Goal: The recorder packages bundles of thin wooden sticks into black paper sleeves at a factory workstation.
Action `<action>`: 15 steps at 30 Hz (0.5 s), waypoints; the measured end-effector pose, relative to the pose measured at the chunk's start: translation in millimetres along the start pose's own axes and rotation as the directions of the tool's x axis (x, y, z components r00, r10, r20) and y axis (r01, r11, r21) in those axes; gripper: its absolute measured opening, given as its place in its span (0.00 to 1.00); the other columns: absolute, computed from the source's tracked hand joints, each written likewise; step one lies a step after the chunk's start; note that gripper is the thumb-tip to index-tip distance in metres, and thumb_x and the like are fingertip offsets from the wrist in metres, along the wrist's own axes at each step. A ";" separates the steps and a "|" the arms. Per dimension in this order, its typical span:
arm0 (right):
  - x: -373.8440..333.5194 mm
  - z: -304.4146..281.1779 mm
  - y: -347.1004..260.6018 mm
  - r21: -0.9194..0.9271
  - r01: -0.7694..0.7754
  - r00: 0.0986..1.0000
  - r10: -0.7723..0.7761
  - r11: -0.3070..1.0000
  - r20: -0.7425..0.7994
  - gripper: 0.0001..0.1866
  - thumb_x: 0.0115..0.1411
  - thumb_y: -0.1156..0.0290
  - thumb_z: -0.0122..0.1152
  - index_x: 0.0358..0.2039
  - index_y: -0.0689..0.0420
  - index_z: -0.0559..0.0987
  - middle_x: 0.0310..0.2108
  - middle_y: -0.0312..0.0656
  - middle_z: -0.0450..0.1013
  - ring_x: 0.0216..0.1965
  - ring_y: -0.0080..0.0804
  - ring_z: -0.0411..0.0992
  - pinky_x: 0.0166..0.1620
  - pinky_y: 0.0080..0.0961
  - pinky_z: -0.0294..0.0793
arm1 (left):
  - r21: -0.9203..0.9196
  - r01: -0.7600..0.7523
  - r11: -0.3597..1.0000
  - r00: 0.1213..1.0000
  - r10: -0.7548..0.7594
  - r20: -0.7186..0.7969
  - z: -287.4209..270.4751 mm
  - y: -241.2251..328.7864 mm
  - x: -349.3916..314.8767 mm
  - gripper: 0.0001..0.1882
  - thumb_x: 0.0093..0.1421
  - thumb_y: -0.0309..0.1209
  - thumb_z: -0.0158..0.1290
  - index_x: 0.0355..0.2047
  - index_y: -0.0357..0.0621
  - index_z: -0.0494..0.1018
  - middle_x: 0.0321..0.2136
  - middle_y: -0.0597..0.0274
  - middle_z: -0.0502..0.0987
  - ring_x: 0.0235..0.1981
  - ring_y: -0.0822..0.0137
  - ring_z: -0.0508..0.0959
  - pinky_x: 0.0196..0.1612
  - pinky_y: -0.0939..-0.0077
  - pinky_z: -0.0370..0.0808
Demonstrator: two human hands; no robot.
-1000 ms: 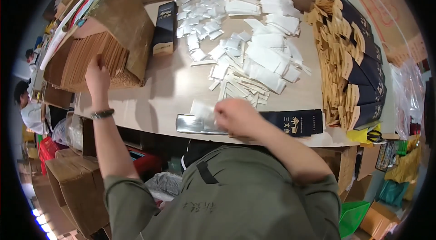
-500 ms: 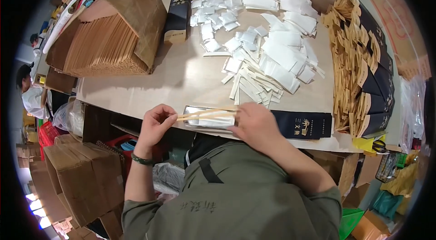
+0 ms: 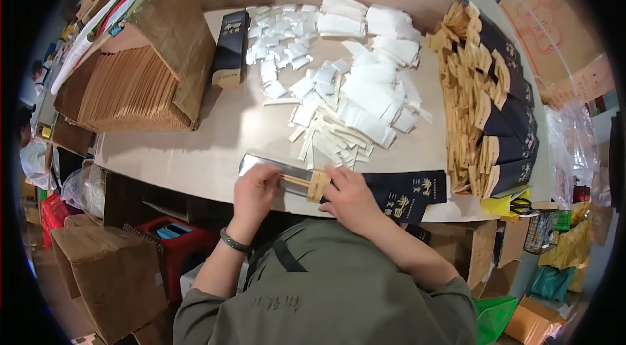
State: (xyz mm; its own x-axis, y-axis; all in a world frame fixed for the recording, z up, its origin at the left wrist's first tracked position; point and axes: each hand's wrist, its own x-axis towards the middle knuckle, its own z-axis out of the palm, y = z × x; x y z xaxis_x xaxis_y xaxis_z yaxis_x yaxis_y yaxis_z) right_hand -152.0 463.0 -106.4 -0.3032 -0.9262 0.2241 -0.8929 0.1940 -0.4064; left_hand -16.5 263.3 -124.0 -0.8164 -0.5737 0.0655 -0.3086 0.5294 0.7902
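My left hand (image 3: 256, 190) pinches the ends of thin pale wooden chopsticks (image 3: 295, 180) near the table's front edge. Their other ends run into the tan opening of a dark blue paper sleeve (image 3: 318, 186). My right hand (image 3: 354, 200) is closed on that sleeve, thumb and fingers at its tan end. Its dark body extends to the right under my hand and over the front edge. Beneath the chopsticks lies a shiny metal tray (image 3: 248, 162). More dark sleeves (image 3: 430, 183) lie flat just right of my right hand.
Beyond my hands lie narrow paper-wrapped strips (image 3: 332, 144), white packets (image 3: 372, 90) and small clear packets (image 3: 280, 32). At the left stands an open carton (image 3: 189, 38) of brown stacked pieces. Filled sleeves (image 3: 479, 110) are heaped at the right, near scissors (image 3: 520, 206).
The chopsticks, held bare between both hands before, are now partly inside a sleeve. My right hand has taken hold of that sleeve; my left hand has moved right. The view has shifted.
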 end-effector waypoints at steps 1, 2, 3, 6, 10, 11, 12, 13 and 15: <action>3.6 1.4 0.7 0.033 -0.005 0.997 0.002 0.999 0.071 0.23 0.44 0.66 0.72 0.39 0.61 0.75 0.55 0.53 0.68 0.54 0.53 0.67 0.55 0.44 0.68 | 0.009 0.050 0.999 0.996 -0.050 0.072 9.1 2.9 0.3 0.07 0.59 0.25 0.57 0.37 0.40 0.79 0.33 0.52 0.81 0.30 0.59 0.81 0.38 0.69 0.78; 1.9 7.8 3.7 0.022 0.004 0.999 -0.005 1.000 0.043 0.23 0.45 0.66 0.71 0.41 0.61 0.75 0.55 0.53 0.68 0.53 0.53 0.68 0.54 0.44 0.68 | -0.076 0.016 0.997 0.992 -0.007 0.123 18.2 22.1 -1.3 0.08 0.61 0.28 0.55 0.38 0.38 0.79 0.34 0.49 0.81 0.33 0.59 0.82 0.39 0.68 0.77; 1.5 13.6 5.1 0.008 0.025 1.000 -0.025 1.000 0.006 0.22 0.47 0.67 0.70 0.42 0.61 0.75 0.54 0.53 0.68 0.52 0.53 0.68 0.54 0.44 0.69 | -0.124 -0.022 0.992 0.986 0.041 0.158 34.7 22.5 -7.1 0.09 0.60 0.27 0.56 0.39 0.37 0.78 0.34 0.47 0.80 0.35 0.58 0.82 0.40 0.67 0.77; -3.9 15.5 4.8 0.001 0.107 0.992 -0.107 0.994 -0.068 0.17 0.50 0.69 0.63 0.40 0.60 0.74 0.48 0.53 0.70 0.47 0.50 0.71 0.46 0.43 0.72 | -0.261 -0.042 0.965 0.940 0.127 0.317 23.6 37.3 -13.9 0.21 0.58 0.28 0.59 0.52 0.38 0.71 0.40 0.50 0.79 0.41 0.54 0.80 0.45 0.66 0.77; -5.9 18.3 -14.5 0.029 0.156 0.980 -0.151 0.987 -0.128 0.13 0.52 0.70 0.59 0.39 0.58 0.75 0.39 0.51 0.70 0.39 0.49 0.73 0.38 0.40 0.74 | 0.339 -0.557 0.758 0.825 0.551 0.124 -27.0 23.7 -16.1 0.35 0.42 0.43 0.71 0.49 0.43 0.72 0.40 0.51 0.76 0.39 0.53 0.77 0.43 0.62 0.74; -2.2 18.6 -20.1 -0.021 0.253 0.948 -0.252 0.967 -0.196 0.11 0.52 0.71 0.59 0.36 0.58 0.74 0.36 0.50 0.70 0.37 0.48 0.73 0.36 0.40 0.74 | 0.419 -0.634 0.650 0.757 0.633 0.162 -33.9 20.1 -14.3 0.34 0.39 0.46 0.71 0.45 0.44 0.74 0.36 0.53 0.76 0.36 0.53 0.77 0.40 0.61 0.74; 3.2 17.6 -29.0 0.015 0.265 0.959 -0.261 0.964 -0.111 0.06 0.52 0.71 0.57 0.31 0.56 0.75 0.34 0.48 0.69 0.34 0.46 0.73 0.34 0.39 0.73 | 0.430 -0.633 0.644 0.754 0.639 0.152 -35.8 10.0 -16.1 0.34 0.39 0.46 0.71 0.45 0.44 0.74 0.36 0.53 0.76 0.36 0.53 0.77 0.40 0.61 0.74; 4.2 11.5 -35.2 0.011 0.274 0.956 -0.271 0.962 -0.114 0.06 0.52 0.71 0.57 0.31 0.56 0.75 0.34 0.48 0.69 0.34 0.46 0.73 0.34 0.39 0.73 | 0.444 -0.609 0.658 0.785 0.582 0.214 -33.6 -2.7 -15.9 0.32 0.37 0.49 0.71 0.39 0.45 0.74 0.31 0.55 0.75 0.33 0.54 0.77 0.38 0.61 0.74; 15.6 -18.8 -43.2 -0.112 0.217 0.976 -0.216 0.970 0.028 0.05 0.57 0.68 0.60 0.34 0.49 0.80 0.29 0.44 0.71 0.32 0.44 0.75 0.30 0.37 0.75 | 0.453 -0.589 0.669 0.807 0.515 0.289 -36.9 -4.1 -12.5 0.31 0.36 0.52 0.71 0.34 0.45 0.75 0.27 0.57 0.75 0.29 0.54 0.77 0.35 0.61 0.74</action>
State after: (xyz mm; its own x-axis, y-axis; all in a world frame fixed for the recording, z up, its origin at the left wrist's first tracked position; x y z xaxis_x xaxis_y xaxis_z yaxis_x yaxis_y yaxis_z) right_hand -124.4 446.3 -68.7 -0.0941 -0.9550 0.2813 -0.9689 0.0228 -0.2465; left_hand 12.9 245.2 -105.6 -0.9589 -0.0102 0.2837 0.0531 0.9753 0.2143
